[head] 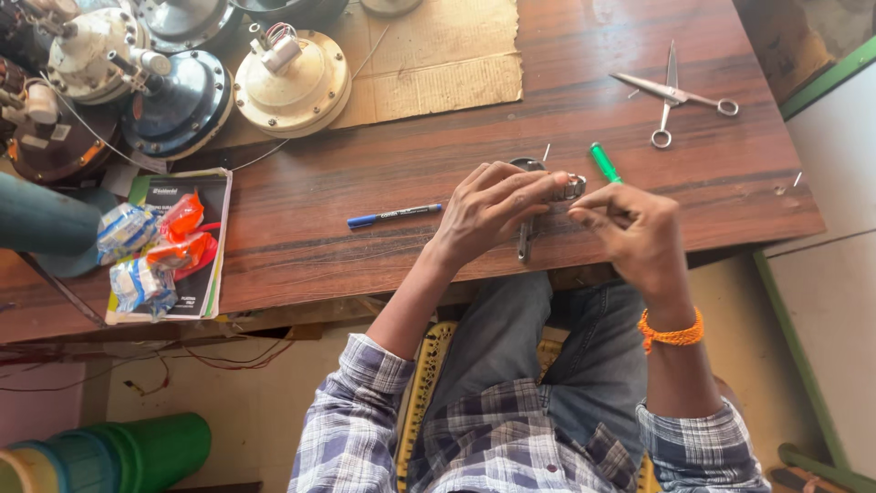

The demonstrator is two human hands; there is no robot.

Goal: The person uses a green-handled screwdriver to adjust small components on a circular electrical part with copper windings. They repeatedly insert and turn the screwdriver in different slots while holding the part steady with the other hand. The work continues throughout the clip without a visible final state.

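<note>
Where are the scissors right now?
In the head view, the scissors lie open on the wooden table at its far right, beyond the right hand and the green-handled tool.

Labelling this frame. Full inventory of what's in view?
table: 1, brown wood, centre
motors: about five, cream and dark blue, top left
cardboard: 1, tan, top centre
scissors: 1, silver, top right
pen: 1, blue-capped, left of hands
booklet: 1, black and green, left edge
packets: several, blue and orange, on booklet
green tool: 1, behind right hand
metal part: 1, silver, held in both hands
left hand: on part
right hand: on part, orange wristband
</note>
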